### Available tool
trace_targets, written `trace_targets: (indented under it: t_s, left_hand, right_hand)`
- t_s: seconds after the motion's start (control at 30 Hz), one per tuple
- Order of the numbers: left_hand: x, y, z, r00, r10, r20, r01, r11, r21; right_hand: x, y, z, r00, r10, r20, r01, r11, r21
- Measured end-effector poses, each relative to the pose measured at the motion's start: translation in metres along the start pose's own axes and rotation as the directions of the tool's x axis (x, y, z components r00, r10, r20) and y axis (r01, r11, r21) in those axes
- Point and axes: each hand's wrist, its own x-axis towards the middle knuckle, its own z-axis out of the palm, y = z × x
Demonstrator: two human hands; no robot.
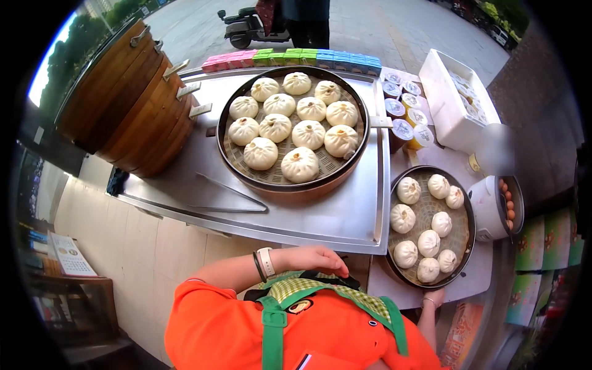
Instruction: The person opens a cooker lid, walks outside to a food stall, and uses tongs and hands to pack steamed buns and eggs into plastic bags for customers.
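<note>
1. Landmark: large steamer tray (pixel 296 194), set on the metal counter (pixel 166 191) and covered with bigger buns (pixel 300 165).
2. Smaller steamer tray (pixel 422 209) seen right of the landmark and nearer the body, on the side table (pixel 382 283); smaller buns (pixel 402 219) are spread on it, gaps between.
3. Right hand (pixel 434 298) placed at the smaller tray's near rim, right of and nearer than the landmark; contact looks likely, but fingers are hidden, so grip cannot be told.
4. Left hand (pixel 320 261) held before the chest, on the landmark's near side; nothing seen in it, finger closure cannot be told. Hands well apart.
5. Tongs (pixel 262 209) lying near-left of the landmark, arms splayed, untouched.
6. Stacked steamers (pixel 135 105) left of the landmark; lidded cups (pixel 401 129) right of it.
7. Step in hand, judged: smaller tray being steadied or gripped by its rim.
8. Next move, judged: if shifted, a second hold and level handling would be called for.
</note>
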Motion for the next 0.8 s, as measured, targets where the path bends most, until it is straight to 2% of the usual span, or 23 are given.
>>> trace_targets:
  t_s: [0.03, 0.07, 0.1, 0.13, 0.2, 0.23, 0.27, 0.33, 0.37, 0.4, 0.47, 0.53, 0.57, 0.6, 0.63, 0.67, 0.7, 0.73, 0.8]
  left_hand:
    - [-0.016, -0.018, -0.006, 0.996, 0.057, -0.066, -0.052, 0.995, 0.084]
    - [-0.033, -0.036, -0.011, 0.993, 0.076, -0.094, -0.070, 0.996, 0.060]
    - [-0.051, -0.056, -0.018, 0.969, 0.093, -0.227, -0.038, 0.971, 0.235]
    - [-0.069, -0.078, -0.025, 0.927, 0.123, -0.354, 0.028, 0.919, 0.394]
    - [-0.101, -0.133, -0.047, 0.823, 0.142, -0.550, 0.186, 0.848, 0.497]
    - [-0.117, -0.168, -0.065, 0.764, 0.100, -0.637, 0.262, 0.855, 0.448]
    - [-0.134, -0.204, -0.083, 0.699, 0.061, -0.713, 0.332, 0.855, 0.398]
    - [-0.177, -0.269, -0.110, 0.479, 0.046, -0.876, 0.323, 0.919, 0.226]
    - [-0.197, -0.287, -0.117, 0.318, -0.122, -0.940, 0.216, 0.975, -0.054]
    - [-0.216, -0.305, -0.125, 0.175, -0.319, -0.932, 0.059, 0.948, -0.313]
    - [-0.256, -0.339, -0.152, 0.053, -0.436, -0.898, -0.310, 0.848, -0.430]
    - [-0.288, -0.372, -0.177, -0.001, -0.494, -0.870, -0.421, 0.789, -0.447]
    - [-0.293, -0.390, -0.190, 0.015, -0.502, -0.864, -0.416, 0.783, -0.462]
    - [-0.297, -0.406, -0.203, 0.026, -0.428, -0.903, -0.049, 0.902, -0.429]
    - [-0.304, -0.420, -0.222, 0.068, -0.347, -0.936, 0.321, 0.895, -0.308]
    - [-0.310, -0.433, -0.240, 0.141, -0.277, -0.950, 0.638, 0.759, -0.127]
    - [-0.315, -0.444, -0.256, 0.234, -0.231, -0.944, 0.854, 0.513, 0.086]
    - [-0.321, -0.442, -0.280, 0.343, -0.198, -0.918, 0.933, 0.181, 0.310]
    - [-0.328, -0.430, -0.315, 0.464, -0.187, -0.866, 0.845, -0.199, 0.496]
  right_hand:
    - [-0.003, 0.005, 0.004, 0.999, -0.030, 0.014, 0.030, 0.999, 0.012]
    - [-0.007, 0.010, 0.006, 0.997, -0.066, 0.033, 0.065, 0.998, 0.013]
    - [-0.018, 0.010, 0.005, 0.994, -0.107, -0.026, 0.108, 0.994, 0.029]
    - [-0.015, 0.015, 0.013, 0.989, -0.145, -0.019, 0.146, 0.989, 0.012]
    - [-0.002, 0.030, 0.033, 0.989, -0.085, 0.124, 0.057, 0.975, 0.214]
    - [0.001, 0.038, 0.041, 0.986, -0.150, 0.072, 0.137, 0.978, 0.157]
    - [-0.024, 0.016, 0.021, 0.982, -0.158, 0.107, 0.147, 0.984, 0.098]
    - [-0.046, 0.009, 0.022, 0.990, -0.131, -0.060, 0.134, 0.989, 0.057]
    - [-0.058, 0.007, 0.018, 0.988, -0.144, -0.060, 0.147, 0.988, 0.047]
    - [-0.069, 0.002, 0.014, 0.994, -0.110, -0.017, 0.109, 0.994, -0.027]
    - [-0.097, -0.004, 0.018, 0.997, -0.069, 0.017, 0.070, 0.990, -0.126]
    - [-0.125, -0.004, 0.033, 0.989, -0.062, -0.137, 0.048, 0.993, -0.104]
    - [-0.138, -0.006, 0.039, 0.988, -0.056, -0.146, 0.039, 0.992, -0.119]
    - [-0.150, -0.008, 0.044, 0.992, -0.027, -0.120, 0.009, 0.989, -0.146]
    - [-0.162, -0.013, 0.052, 0.996, 0.006, -0.092, -0.021, 0.986, -0.164]
    - [-0.189, -0.032, 0.049, 0.997, 0.039, -0.064, -0.050, 0.982, -0.181]
    - [-0.214, -0.051, 0.041, 0.998, 0.053, -0.023, -0.057, 0.972, -0.226]
    - [-0.227, -0.051, 0.051, 0.996, 0.080, -0.034, -0.085, 0.973, -0.212]
    - [-0.244, -0.050, 0.071, 0.999, -0.025, 0.024, 0.029, 0.979, -0.199]
